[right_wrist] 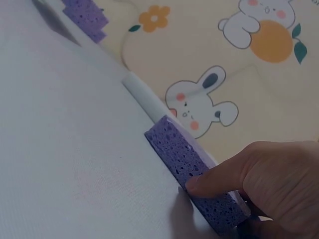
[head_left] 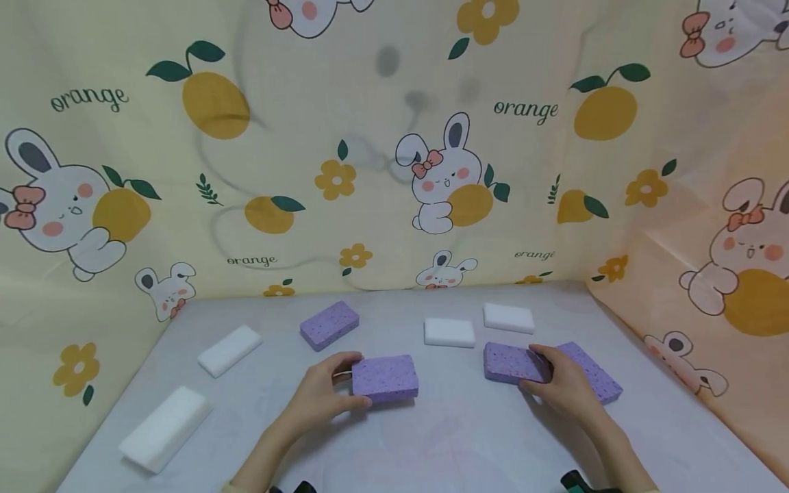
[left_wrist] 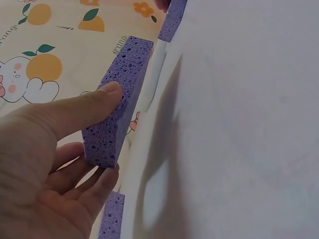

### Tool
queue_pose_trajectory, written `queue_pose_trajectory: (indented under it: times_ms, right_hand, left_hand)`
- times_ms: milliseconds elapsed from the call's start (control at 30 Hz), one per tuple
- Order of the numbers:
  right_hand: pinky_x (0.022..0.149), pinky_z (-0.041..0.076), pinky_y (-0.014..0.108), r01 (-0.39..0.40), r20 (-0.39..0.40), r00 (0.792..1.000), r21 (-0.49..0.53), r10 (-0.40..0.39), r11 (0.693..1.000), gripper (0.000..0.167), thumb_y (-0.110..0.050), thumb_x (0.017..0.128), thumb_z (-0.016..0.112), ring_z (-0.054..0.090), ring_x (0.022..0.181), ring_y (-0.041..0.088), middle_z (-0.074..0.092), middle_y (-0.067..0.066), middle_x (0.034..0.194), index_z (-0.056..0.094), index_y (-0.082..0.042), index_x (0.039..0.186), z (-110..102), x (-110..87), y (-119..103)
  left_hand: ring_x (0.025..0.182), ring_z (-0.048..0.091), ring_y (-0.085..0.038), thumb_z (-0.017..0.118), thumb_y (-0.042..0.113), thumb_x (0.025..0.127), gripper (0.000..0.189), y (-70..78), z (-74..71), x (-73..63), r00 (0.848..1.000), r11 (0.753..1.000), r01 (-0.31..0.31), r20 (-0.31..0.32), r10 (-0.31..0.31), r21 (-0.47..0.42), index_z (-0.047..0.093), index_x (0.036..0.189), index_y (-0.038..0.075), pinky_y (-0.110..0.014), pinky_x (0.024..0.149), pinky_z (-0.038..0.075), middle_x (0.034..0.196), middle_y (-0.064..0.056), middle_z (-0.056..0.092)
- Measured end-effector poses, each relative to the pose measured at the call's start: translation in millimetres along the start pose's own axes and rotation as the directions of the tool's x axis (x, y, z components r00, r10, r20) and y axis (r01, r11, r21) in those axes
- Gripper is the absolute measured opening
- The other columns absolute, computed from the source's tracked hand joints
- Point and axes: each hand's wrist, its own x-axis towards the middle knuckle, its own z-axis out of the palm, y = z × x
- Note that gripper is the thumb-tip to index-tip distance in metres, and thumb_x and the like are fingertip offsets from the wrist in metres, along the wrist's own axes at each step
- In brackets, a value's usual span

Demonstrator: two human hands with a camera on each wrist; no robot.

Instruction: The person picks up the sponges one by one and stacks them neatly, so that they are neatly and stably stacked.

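My left hand (head_left: 322, 396) holds a purple speckled sponge (head_left: 385, 378) by its left end, thumb on the near side and fingers behind. In the left wrist view this sponge (left_wrist: 124, 74) hangs over the white table, its shadow apart from it. My right hand (head_left: 567, 387) pinches the right end of a second purple sponge (head_left: 510, 363); in the right wrist view the thumb presses on the long pitted side of that sponge (right_wrist: 174, 154), which lies low at the tabletop. Partly behind the right hand lies a third purple sponge (head_left: 594, 375), set at a slant.
Another purple sponge (head_left: 329, 326) lies at the back left. Two white blocks (head_left: 449, 333) lie at the back, right of centre. On the left lie a white block (head_left: 229, 350) and a larger one (head_left: 165, 430). A printed curtain (head_left: 370, 226) borders the table (head_left: 456, 438).
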Motion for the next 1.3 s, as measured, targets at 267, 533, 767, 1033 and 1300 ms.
queue_pose_trajectory:
  times_ms: [267, 533, 767, 1033, 1300]
  right_hand:
    - [0.102, 0.036, 0.065, -0.012, 0.009, 1.0, -0.004, 0.012, 1.0, 0.077, -0.012, 0.074, 0.085, 0.042, 0.122, 0.055, 0.047, 0.037, 0.133, 0.046, 0.01, 0.137, 0, 0.6, 2]
    - [0.1, 0.037, 0.066, -0.028, 0.012, 1.0, -0.018, 0.028, 0.999, 0.078, -0.013, 0.074, 0.085, 0.043, 0.12, 0.055, 0.046, 0.037, 0.133, 0.046, 0.009, 0.138, -5, -0.7, -1]
    - [0.101, 0.037, 0.065, -0.06, 0.034, 0.998, 0.0, 0.06, 0.998, 0.08, -0.015, 0.073, 0.087, 0.043, 0.122, 0.054, 0.046, 0.035, 0.135, 0.046, 0.007, 0.138, -6, 0.2, -4]
    - [0.101, 0.038, 0.064, -0.047, 0.01, 0.999, 0.029, 0.047, 0.998, 0.083, -0.02, 0.068, 0.091, 0.046, 0.12, 0.05, 0.054, 0.029, 0.13, 0.05, 0.006, 0.136, -4, 0.8, -3]
    - [0.101, 0.038, 0.064, -0.059, 0.006, 0.998, 0.052, 0.059, 0.997, 0.086, -0.023, 0.066, 0.092, 0.046, 0.12, 0.049, 0.052, 0.029, 0.131, 0.05, 0.005, 0.136, -4, 0.7, -5]
  left_hand:
    - [0.122, 0.055, -0.034, 0.09, 0.021, 0.071, 0.079, -6.3, -1.2, -0.8, 0.997, 0.998, 0.07, 0.036, -0.07, 0.008, 0.05, 0.135, -0.004, -0.04, 0.102, 0.046, 0.134, -0.021, 0.054]
    - [0.124, 0.052, -0.039, 0.09, 0.01, 0.069, 0.081, -9.1, -1.5, -0.3, 0.993, 0.996, 0.083, 0.084, -0.08, -0.03, 0.046, 0.135, -0.008, -0.042, 0.104, 0.043, 0.136, -0.025, 0.05]
    - [0.126, 0.05, -0.038, 0.09, 0.009, 0.069, 0.082, -9.4, -0.9, -1.6, 0.989, 0.992, 0.123, 0.082, -0.12, -0.03, 0.047, 0.137, -0.005, -0.042, 0.106, 0.041, 0.138, -0.023, 0.049]
    - [0.127, 0.049, -0.039, 0.09, 0.008, 0.069, 0.082, -11.1, 1.4, -1.0, 0.991, 0.994, 0.108, 0.086, -0.105, -0.027, 0.045, 0.137, -0.006, -0.044, 0.106, 0.041, 0.139, -0.025, 0.048]
    - [0.128, 0.048, -0.039, 0.087, 0.004, 0.071, 0.08, -11.9, 4.2, -2.0, 0.992, 0.995, 0.096, 0.079, -0.094, -0.027, 0.044, 0.138, -0.008, -0.039, 0.105, 0.042, 0.139, -0.027, 0.046]
